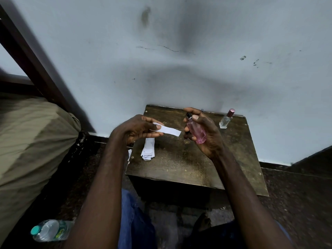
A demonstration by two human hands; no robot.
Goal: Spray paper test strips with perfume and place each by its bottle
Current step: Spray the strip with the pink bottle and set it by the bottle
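Hands are both raised over the table (179, 162), each occupied. Nearest the camera, a plastic water bottle (50, 230) lies on its side on the floor at lower left. The left hand (138, 130) pinches one end of a white paper strip (170, 130) between thumb and fingers; the strip extends level to the right. The right hand (206, 133) is curled round a small pink perfume bottle (197, 133), tilted, with the forefinger resting on its black spray head. The strip's free end sits just beside the bottle, apart from it. A stack of spare strips (148, 150) lies on the table's left edge. A clear bottle with a pink cap (226, 119) stands upright at the far right corner, against the wall (179, 60).
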